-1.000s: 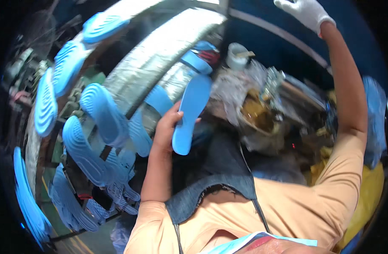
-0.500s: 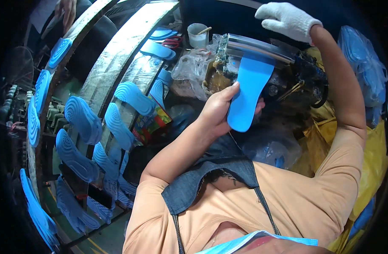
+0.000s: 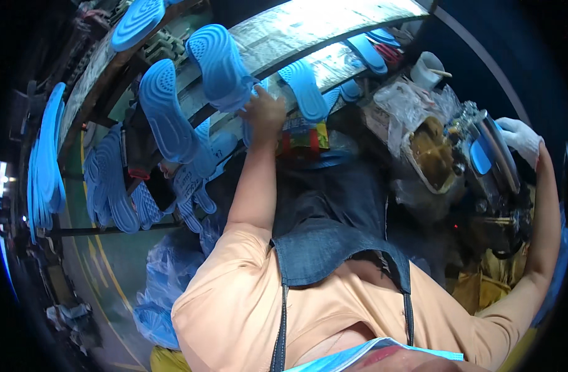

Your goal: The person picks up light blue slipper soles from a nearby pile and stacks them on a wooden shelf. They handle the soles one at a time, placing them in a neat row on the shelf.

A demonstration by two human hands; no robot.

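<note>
On the left, my bare left hand (image 3: 265,113) has its fingers curled at a light blue insole on the rack, which it partly covers. Just left of it hangs a thick stack of ridged blue insoles (image 3: 219,65). Over on the right, my right hand (image 3: 521,137) wears a white knitted glove and is at the far side of a shiny metal roller (image 3: 500,152). A flat, brighter blue insole (image 3: 480,156) lies partly under that roller. A bit of its blue shows by the gloved fingertips, which seem closed on it.
More insoles (image 3: 166,108) hang along curved rack rails (image 3: 284,37). A white cup (image 3: 428,69) with a stick stands at the back right, by clear plastic bags (image 3: 403,102) and a brown-crusted container (image 3: 434,155). Yellow sacking (image 3: 488,282) lies below the machine.
My left hand has let go of the flat insole and gone left to the rack. The insole has moved farther under the roller. My gloved hand has come down to the roller. The view has turned left.
</note>
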